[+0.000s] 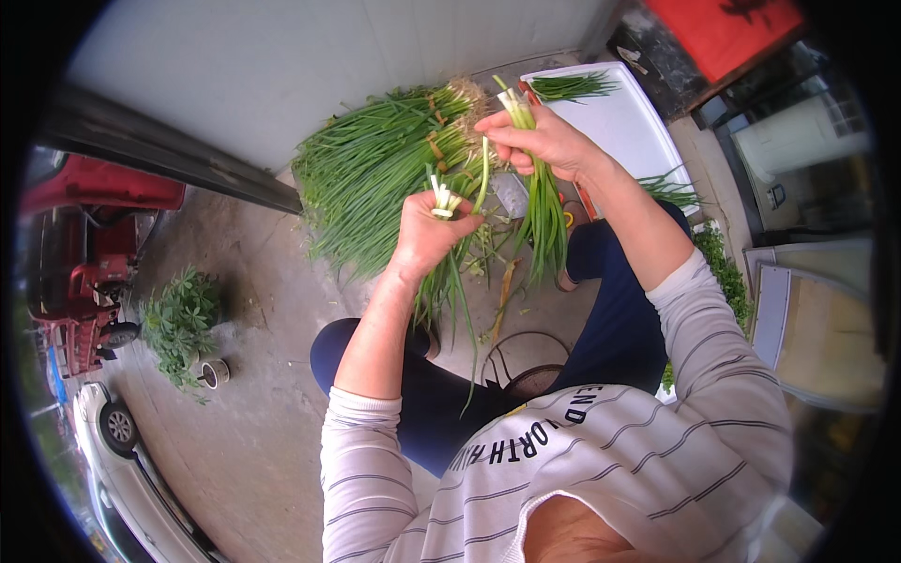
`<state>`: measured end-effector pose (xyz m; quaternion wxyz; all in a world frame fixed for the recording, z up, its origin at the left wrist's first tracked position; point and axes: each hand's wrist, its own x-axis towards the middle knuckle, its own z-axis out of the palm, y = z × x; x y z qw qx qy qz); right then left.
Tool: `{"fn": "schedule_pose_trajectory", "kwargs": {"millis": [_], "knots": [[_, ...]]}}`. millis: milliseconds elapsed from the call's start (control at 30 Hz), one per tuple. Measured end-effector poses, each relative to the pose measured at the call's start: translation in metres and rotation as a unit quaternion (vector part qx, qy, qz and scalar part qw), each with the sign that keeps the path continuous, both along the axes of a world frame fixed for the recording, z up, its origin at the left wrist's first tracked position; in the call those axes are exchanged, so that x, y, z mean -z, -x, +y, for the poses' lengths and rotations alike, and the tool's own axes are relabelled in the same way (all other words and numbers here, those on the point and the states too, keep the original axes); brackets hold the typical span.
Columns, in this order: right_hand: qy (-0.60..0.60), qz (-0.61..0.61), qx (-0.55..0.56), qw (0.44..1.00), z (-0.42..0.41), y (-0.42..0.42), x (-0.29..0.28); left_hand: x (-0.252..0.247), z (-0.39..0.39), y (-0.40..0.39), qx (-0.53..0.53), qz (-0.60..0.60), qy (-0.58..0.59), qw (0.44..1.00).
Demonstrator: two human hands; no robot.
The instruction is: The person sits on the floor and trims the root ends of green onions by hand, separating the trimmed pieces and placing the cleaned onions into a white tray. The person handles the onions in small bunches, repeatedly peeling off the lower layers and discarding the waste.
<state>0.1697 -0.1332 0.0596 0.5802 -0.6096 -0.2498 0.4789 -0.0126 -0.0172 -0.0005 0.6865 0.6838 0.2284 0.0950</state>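
My left hand (438,229) is closed around a small bunch of green onions (442,195), white ends up, green leaves hanging below the fist. One stalk (484,169) of it rises apart from the others toward my right hand (538,144). That hand grips a second bunch of green onions (543,218), its pale ends above the fingers and its leaves trailing down. Whether the right fingertips touch the lone stalk cannot be told. Beyond both hands lies a large heap of green onions (373,169) in tied bundles, with hairy roots (468,95) at the upper right.
A white tray (612,134) at the right holds some green onions (574,86) at its far end and more near its front corner. Scraps (486,243) litter the concrete floor (260,338). Leafy greens (725,274) stand beside my leg. Left are a potted plant (183,324) and parked vehicles.
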Motion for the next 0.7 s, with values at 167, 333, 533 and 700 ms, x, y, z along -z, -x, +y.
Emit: {"fn": "schedule_pose_trajectory", "kwargs": {"millis": [167,333,533,700], "knots": [[0.018,0.036,-0.054,0.998,0.004,0.007,0.008,-0.003,-0.001,0.001,0.02,-0.001,0.034,0.999],[0.026,-0.037,-0.068,0.997,0.007,0.024,0.01,-0.011,0.002,-0.002,0.037,-0.016,0.12,0.992],[-0.003,-0.024,-0.105,0.994,0.007,0.025,0.007,-0.007,0.008,0.0,0.086,-0.016,0.151,0.985],[-0.011,-0.012,-0.1,0.995,0.008,0.03,0.01,-0.017,0.004,0.002,0.078,0.02,0.157,0.984]]}}
